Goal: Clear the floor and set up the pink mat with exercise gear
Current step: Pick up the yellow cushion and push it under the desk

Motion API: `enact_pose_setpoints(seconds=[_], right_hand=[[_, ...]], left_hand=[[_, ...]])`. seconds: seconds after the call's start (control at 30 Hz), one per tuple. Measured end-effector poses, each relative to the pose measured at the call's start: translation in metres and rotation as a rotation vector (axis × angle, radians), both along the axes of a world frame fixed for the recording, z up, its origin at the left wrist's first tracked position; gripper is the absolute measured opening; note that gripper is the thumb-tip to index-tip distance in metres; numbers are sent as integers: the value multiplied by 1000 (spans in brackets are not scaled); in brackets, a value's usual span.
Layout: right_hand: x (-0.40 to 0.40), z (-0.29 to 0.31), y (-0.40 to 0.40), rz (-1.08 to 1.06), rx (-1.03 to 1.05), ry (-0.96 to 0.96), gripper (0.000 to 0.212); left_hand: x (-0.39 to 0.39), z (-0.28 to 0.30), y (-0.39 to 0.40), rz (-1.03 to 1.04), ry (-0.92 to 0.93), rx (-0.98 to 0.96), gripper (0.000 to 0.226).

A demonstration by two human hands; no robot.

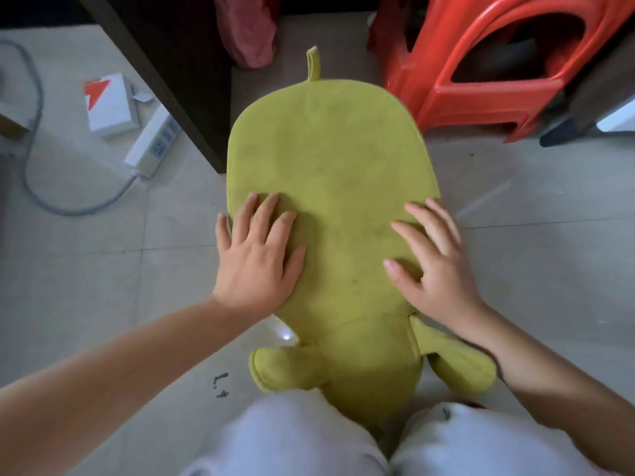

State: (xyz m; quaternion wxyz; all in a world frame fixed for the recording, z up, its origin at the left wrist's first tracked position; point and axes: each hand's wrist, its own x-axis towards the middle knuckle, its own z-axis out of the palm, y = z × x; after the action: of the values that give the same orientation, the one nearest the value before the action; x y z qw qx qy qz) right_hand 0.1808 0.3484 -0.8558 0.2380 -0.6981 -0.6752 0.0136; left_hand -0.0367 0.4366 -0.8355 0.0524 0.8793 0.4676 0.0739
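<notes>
Tiled floor (86, 286), one green cushion (330, 159), two hands

The plush cushion (330, 187) is plain yellow-green with faint dark smudges. The stool (481, 63) is bright orange-red. The floor (86, 269) is pale grey tile. The box (108, 103) is white with a red mark. The power strip (151, 142) is white, its cable (34, 187) grey.

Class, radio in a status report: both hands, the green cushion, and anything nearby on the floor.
Left hand, right hand flat on green cushion. Cushion on floor. Red stool and power strip close by.
</notes>
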Motion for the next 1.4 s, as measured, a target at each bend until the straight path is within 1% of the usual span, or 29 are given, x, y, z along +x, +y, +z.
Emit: enact_pose_setpoints(seconds=[0.03,0.1,0.2,0.23,0.3,0.5,0.73,0.93,1.07,1.1,1.13,1.2,1.27,1.33,1.4], right_hand=[[-2,-2,-1,-3,33,10,53],[-6,-6,0,-18,115,28,44],[-7,-9,2,-33,210,57,30],[-7,-11,3,-38,229,64,26],[-7,-11,9,-52,246,76,27],[-10,-11,40,-120,273,80,34],[4,-9,100,-174,290,-1,33],[26,-4,152,-160,207,-53,36],[27,0,166,-176,84,-38,47],[26,5,166,-172,28,-14,55],[23,14,164,-174,-72,25,65],[19,29,149,-147,-328,91,82],[12,36,122,-30,-423,73,90],[4,35,95,86,-415,37,99],[1,28,84,149,-421,-29,107]], left_hand=[[-8,-6,-11,-3,-35,2,49],[-12,-14,-27,-18,-175,19,43],[-4,-21,-30,28,-325,44,39],[-1,-24,-27,40,-364,55,38],[-1,-27,-19,29,-413,77,37],[1,-28,23,-17,-420,112,45],[22,-27,88,-32,-438,165,41],[46,-19,132,36,-337,143,43],[53,-13,142,94,-222,138,43],[55,-11,140,115,-183,121,42],[57,-7,136,138,-155,104,41],[58,-5,119,128,-117,50,43],[54,-9,98,26,-92,25,56],[43,-14,78,-105,-43,-19,77],[33,-11,73,-199,88,-84,92]])
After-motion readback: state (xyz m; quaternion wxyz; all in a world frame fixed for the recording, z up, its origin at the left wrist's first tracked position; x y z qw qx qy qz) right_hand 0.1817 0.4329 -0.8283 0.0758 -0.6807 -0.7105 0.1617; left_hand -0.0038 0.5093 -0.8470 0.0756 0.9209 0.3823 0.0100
